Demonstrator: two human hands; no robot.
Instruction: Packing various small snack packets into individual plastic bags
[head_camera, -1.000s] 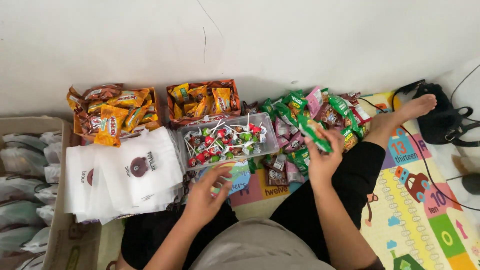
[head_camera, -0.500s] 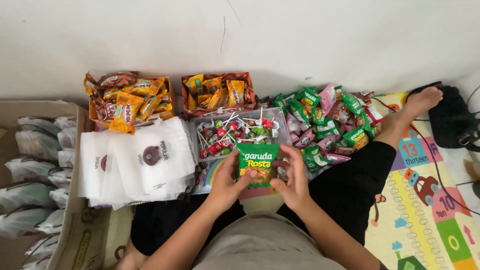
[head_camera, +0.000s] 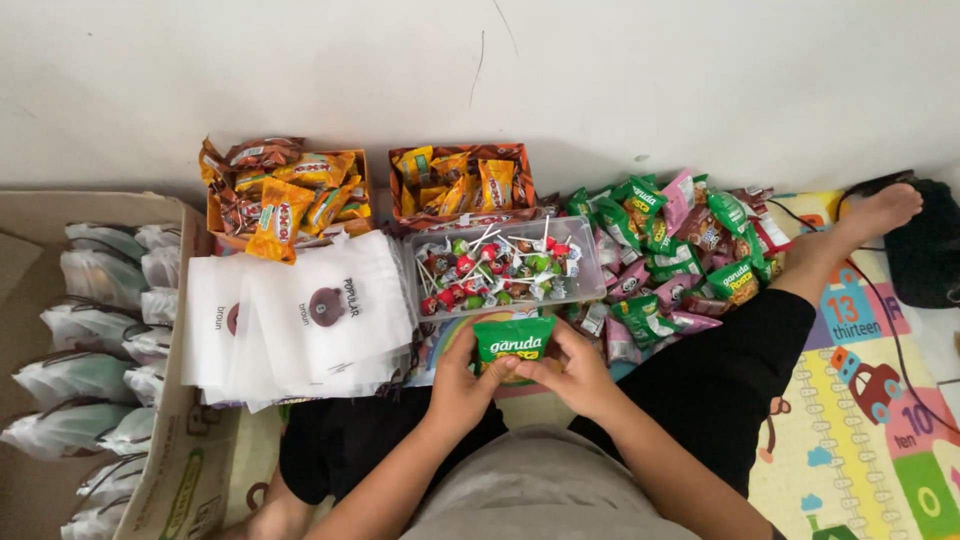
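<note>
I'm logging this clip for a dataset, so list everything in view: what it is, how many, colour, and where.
Green snack packet: one, green, held in both hands at centre.
Lollipop tub: one, clear plastic, full of red and green lollipops, just beyond the packet.
Snack boxes: two, orange-brown, holding orange packets, against the wall.
Loose snack pile: many, green, pink and brown, right of the tub.
White bags: a stack, white with a brown bear mark, left of the tub.
Cardboard box: one, brown, far left, holding filled pale bags.
Play mat: one, multicoloured, on the right.
Black bag: one, right edge.
Left hand: on the packet's left edge.
Right hand: on its right edge.
Foot: bare, upper right.
</note>
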